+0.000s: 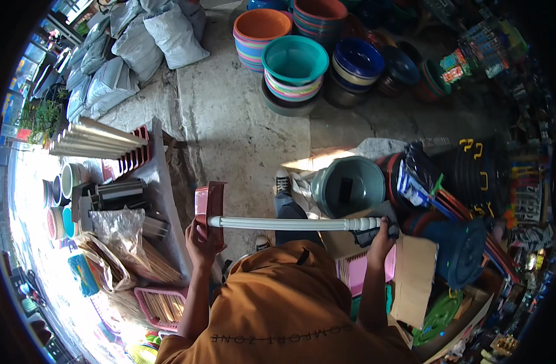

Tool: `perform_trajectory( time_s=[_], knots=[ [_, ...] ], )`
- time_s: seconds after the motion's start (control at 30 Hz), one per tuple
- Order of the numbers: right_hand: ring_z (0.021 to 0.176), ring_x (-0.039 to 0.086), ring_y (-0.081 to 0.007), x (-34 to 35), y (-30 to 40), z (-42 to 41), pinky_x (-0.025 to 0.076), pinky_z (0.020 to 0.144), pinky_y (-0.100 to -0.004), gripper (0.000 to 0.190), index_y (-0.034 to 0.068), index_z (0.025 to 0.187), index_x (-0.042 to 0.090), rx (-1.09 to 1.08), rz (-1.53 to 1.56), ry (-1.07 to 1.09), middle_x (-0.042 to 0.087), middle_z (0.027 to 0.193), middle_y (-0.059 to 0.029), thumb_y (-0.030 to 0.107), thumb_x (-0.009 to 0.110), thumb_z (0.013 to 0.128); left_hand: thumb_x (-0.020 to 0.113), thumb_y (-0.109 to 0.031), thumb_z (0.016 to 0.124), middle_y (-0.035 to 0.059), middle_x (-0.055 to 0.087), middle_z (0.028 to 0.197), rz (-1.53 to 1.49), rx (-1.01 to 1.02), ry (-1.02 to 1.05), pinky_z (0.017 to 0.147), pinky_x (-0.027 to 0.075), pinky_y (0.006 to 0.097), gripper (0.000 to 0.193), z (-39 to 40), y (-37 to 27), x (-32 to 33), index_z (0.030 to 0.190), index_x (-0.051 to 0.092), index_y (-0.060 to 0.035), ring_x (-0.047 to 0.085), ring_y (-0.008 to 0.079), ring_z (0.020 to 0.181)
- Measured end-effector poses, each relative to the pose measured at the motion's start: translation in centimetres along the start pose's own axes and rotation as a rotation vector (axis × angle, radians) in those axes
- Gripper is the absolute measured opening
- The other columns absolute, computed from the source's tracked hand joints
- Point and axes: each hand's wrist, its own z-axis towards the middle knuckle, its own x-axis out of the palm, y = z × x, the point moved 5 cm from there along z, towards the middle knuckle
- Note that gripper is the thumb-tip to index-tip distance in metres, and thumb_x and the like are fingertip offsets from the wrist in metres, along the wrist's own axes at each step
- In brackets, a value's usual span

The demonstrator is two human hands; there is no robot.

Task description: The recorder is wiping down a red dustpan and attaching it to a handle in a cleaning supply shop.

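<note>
A white fluted post (pixel 282 223), apparently plastic, lies level across the front of my body. At its left end is a maroon plastic base (pixel 209 204), shaped like a shallow tray. My left hand (pixel 204 241) grips that base from below, fingers around its near part. At the post's ringed right end, my right hand (pixel 381 239) holds a dark grey cloth (pixel 366 237) against the post, thumb on top. The cloth hides part of the fingers.
Similar posts with maroon bases (pixel 137 150) lie on a ledge (pixel 162 177) at left, beside bagged wooden sticks (pixel 159 264). A grey-green tub (pixel 350 186) holding a dark object stands right, near flattened cardboard (pixel 414 277). Stacked basins (pixel 296 59) and white sacks (pixel 173 36) are ahead.
</note>
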Motion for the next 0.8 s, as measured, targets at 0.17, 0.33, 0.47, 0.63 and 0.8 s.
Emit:
perform_trajectory(
  time_s=[0.17, 0.33, 0.47, 0.63, 0.8],
  knots=[
    [0.103, 0.059, -0.0196, 12.0, 3.0, 6.8, 0.045, 0.09, -0.0314, 0.035, -0.002, 0.117, 0.061, -0.049, -0.061, 0.128, 0.063, 0.113, -0.0087, 0.02, 0.065, 0.09, 0.073, -0.016, 0.081, 0.015, 0.06, 0.111, 0.021, 0.046, -0.178, 0.091, 0.046, 0.0362, 0.051, 7.8, -2.5, 0.7, 0.125, 0.056, 0.0015, 0.059, 0.0276, 0.103],
    [0.106, 0.058, -0.0204, 25.5, 9.7, 11.4, 0.044, 0.093, -0.033, 0.037, -0.001, 0.116, 0.062, 0.012, -0.132, 0.28, 0.064, 0.115, -0.0087, 0.025, 0.065, 0.091, 0.071, -0.008, 0.075, 0.0201, 0.057, 0.117, 0.019, -0.083, -0.299, 0.095, 0.046, 0.0395, 0.057, 13.3, -5.3, -0.6, 0.128, 0.052, 0.0041, 0.057, 0.0357, 0.109],
    [0.105, 0.058, -0.0184, 35.7, 11.5, 14.5, 0.045, 0.092, -0.0315, 0.032, 0.0, 0.115, 0.062, 0.003, -0.041, 0.559, 0.062, 0.114, -0.0069, 0.022, 0.064, 0.091, 0.07, -0.01, 0.077, 0.0204, 0.057, 0.117, 0.007, -0.164, -0.41, 0.096, 0.044, 0.0396, 0.056, 16.3, -5.5, -1.5, 0.128, 0.051, 0.0029, 0.057, 0.0358, 0.11],
    [0.102, 0.058, -0.017, 49.6, 12.7, 13.7, 0.046, 0.089, -0.0312, 0.03, 0.002, 0.116, 0.061, -0.035, -0.045, 0.704, 0.062, 0.112, -0.0058, 0.02, 0.063, 0.092, 0.068, -0.009, 0.073, 0.0198, 0.057, 0.115, 0.017, -0.3, -0.502, 0.096, 0.044, 0.0405, 0.059, 20.2, -2.7, -1.6, 0.129, 0.052, 0.0001, 0.056, 0.0358, 0.11],
    [0.107, 0.054, -0.0177, 62.7, 12.9, 11.6, 0.043, 0.094, -0.031, 0.039, -0.001, 0.129, 0.051, -0.045, -0.114, 0.826, 0.058, 0.119, -0.0075, 0.018, 0.059, 0.095, 0.068, -0.006, 0.07, 0.0161, 0.057, 0.11, -0.057, -0.424, -0.592, 0.095, 0.045, 0.0389, 0.058, 28.4, 0.9, -2.5, 0.127, 0.054, -0.001, 0.058, 0.0323, 0.106]
  ],
)
